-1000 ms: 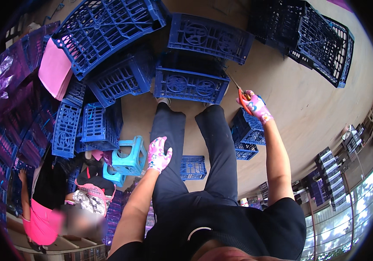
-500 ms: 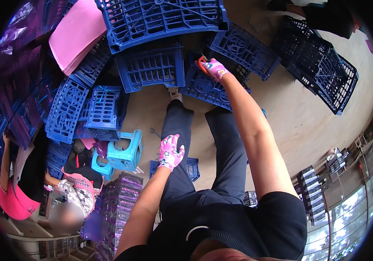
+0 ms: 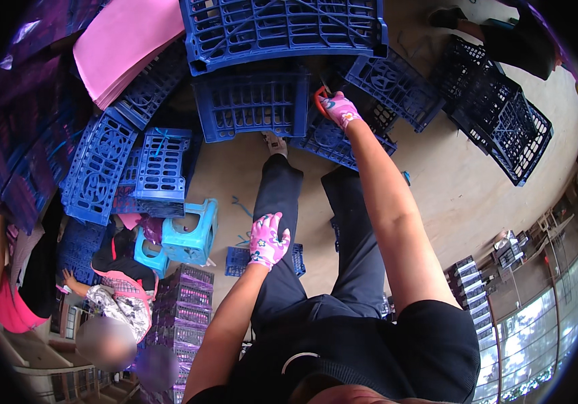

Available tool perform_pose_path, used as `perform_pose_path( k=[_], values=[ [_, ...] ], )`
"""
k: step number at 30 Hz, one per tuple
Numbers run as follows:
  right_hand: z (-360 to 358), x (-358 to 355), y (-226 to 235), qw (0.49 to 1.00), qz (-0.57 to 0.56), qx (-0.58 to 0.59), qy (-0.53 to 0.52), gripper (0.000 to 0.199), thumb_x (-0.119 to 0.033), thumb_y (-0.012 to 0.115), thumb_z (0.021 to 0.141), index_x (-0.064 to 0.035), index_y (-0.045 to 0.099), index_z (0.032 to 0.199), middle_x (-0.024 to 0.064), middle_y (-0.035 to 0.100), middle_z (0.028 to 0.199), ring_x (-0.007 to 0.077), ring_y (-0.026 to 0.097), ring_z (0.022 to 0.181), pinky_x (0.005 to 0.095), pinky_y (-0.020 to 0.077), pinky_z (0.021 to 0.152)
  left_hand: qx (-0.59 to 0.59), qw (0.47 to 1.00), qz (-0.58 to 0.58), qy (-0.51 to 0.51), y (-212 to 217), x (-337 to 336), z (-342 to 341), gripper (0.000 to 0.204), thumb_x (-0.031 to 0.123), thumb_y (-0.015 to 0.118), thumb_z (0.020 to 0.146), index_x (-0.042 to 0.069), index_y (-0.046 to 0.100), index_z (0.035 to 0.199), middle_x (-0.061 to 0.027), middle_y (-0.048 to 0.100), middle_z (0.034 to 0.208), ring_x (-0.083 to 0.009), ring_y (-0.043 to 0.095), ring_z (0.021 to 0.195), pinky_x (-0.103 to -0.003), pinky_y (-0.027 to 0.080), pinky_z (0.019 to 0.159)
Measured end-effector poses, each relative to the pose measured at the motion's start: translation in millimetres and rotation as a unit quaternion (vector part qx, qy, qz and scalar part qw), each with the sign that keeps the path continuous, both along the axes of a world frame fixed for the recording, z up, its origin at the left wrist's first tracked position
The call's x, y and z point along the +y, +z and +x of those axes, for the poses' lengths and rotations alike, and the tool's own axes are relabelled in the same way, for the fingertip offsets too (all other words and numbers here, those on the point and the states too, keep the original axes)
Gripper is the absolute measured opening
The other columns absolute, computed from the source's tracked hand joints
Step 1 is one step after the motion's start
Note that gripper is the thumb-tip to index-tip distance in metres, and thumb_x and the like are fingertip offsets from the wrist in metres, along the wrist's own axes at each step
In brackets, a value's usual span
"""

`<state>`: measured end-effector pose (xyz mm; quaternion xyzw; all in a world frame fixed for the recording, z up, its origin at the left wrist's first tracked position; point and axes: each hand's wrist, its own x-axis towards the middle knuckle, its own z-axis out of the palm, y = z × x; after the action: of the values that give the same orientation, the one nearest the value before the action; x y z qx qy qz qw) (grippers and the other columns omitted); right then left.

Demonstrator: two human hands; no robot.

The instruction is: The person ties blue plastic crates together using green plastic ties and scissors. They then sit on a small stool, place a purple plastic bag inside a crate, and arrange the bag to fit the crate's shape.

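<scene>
Both my hands wear pink flowered gloves. My right hand (image 3: 340, 110) is closed around the red-orange handles of a pair of scissors (image 3: 319, 101), whose blades are largely hidden. It is above a blue plastic crate (image 3: 329, 140) lying on the floor. My left hand (image 3: 268, 240) is over my leg near the knee, empty, thumb apart from the fingers; I cannot tell whether it touches the trousers. Just ahead of my foot stands another blue crate (image 3: 252, 108), and a larger one (image 3: 285, 34) sits higher up behind it.
Several blue crates (image 3: 100, 165) and a pink sheet stack (image 3: 124, 44) are at left, with light-blue stools (image 3: 191, 232) nearer. Two people work at the left; another person's leg shows top right, near dark crates (image 3: 497, 108). Cut blue strapping (image 3: 240, 205) lies on the floor.
The view has shifted slightly, so the crates ahead appear farther right. Both hands keep nearly the same pose, the scissors still in my right. At left, a person's hand has spread against a crate.
</scene>
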<state>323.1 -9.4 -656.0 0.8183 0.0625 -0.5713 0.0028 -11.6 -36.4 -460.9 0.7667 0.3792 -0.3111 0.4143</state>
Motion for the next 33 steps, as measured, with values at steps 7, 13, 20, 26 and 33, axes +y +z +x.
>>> perform_pose_path(
  k=[7, 13, 20, 26, 33],
  values=[
    [5, -29, -50, 0.996, -0.009, 0.022, -0.091, 0.064, -0.056, 0.056, 0.079, -0.0049, 0.057, 0.118, 0.0185, 0.060, 0.118, 0.0309, 0.055, 0.115, 0.0358, 0.0437, 0.093, -0.015, 1.000, 0.004, -0.011, 2, 2, 5, 0.048, 0.027, 0.059, 0.077, 0.005, 0.053, 0.120, -0.0147, 0.056, 0.113, -0.0300, 0.049, 0.111, -0.041, 0.035, 0.100],
    [11, 11, -33, 0.999, -0.014, -0.011, -0.039, 0.059, -0.053, 0.055, 0.081, -0.0057, 0.059, 0.117, 0.0201, 0.059, 0.119, 0.0331, 0.053, 0.115, 0.0358, 0.0430, 0.093, -0.024, 1.000, 0.008, -0.018, -1, 0, 5, 0.046, 0.024, 0.061, 0.077, 0.007, 0.053, 0.118, -0.0133, 0.057, 0.112, -0.0301, 0.050, 0.110, -0.041, 0.037, 0.096],
    [19, -3, -48, 0.997, 0.053, 0.017, -0.058, 0.056, -0.047, 0.060, 0.080, -0.0048, 0.060, 0.117, 0.0194, 0.062, 0.114, 0.0324, 0.059, 0.107, 0.0365, 0.0470, 0.090, -0.027, 0.999, 0.015, -0.027, 1, -5, 10, 0.044, 0.023, 0.063, 0.076, 0.006, 0.055, 0.116, -0.0125, 0.058, 0.111, -0.0301, 0.051, 0.108, -0.041, 0.037, 0.095],
    [-19, -12, -10, 0.840, 0.312, 0.078, -0.438, 0.051, -0.027, 0.063, 0.085, 0.0047, 0.051, 0.123, 0.0170, 0.063, 0.108, 0.0242, 0.061, 0.099, 0.0279, 0.0452, 0.087, -0.013, 0.998, 0.009, -0.057, 0, -12, 24, 0.044, 0.025, 0.062, 0.077, 0.006, 0.055, 0.116, -0.0140, 0.058, 0.109, -0.0303, 0.051, 0.108, -0.041, 0.036, 0.097],
    [-5, -89, 85, 0.637, 0.299, 0.294, -0.647, 0.040, -0.030, 0.071, 0.082, -0.0172, 0.047, 0.111, -0.0023, 0.045, 0.060, 0.0082, 0.043, 0.044, 0.0210, 0.0336, 0.040, 0.014, 0.996, 0.009, -0.088, 1, -21, 36, 0.042, 0.026, 0.063, 0.078, 0.008, 0.055, 0.116, -0.0144, 0.057, 0.110, -0.0311, 0.051, 0.109, -0.041, 0.037, 0.097]
  ],
)
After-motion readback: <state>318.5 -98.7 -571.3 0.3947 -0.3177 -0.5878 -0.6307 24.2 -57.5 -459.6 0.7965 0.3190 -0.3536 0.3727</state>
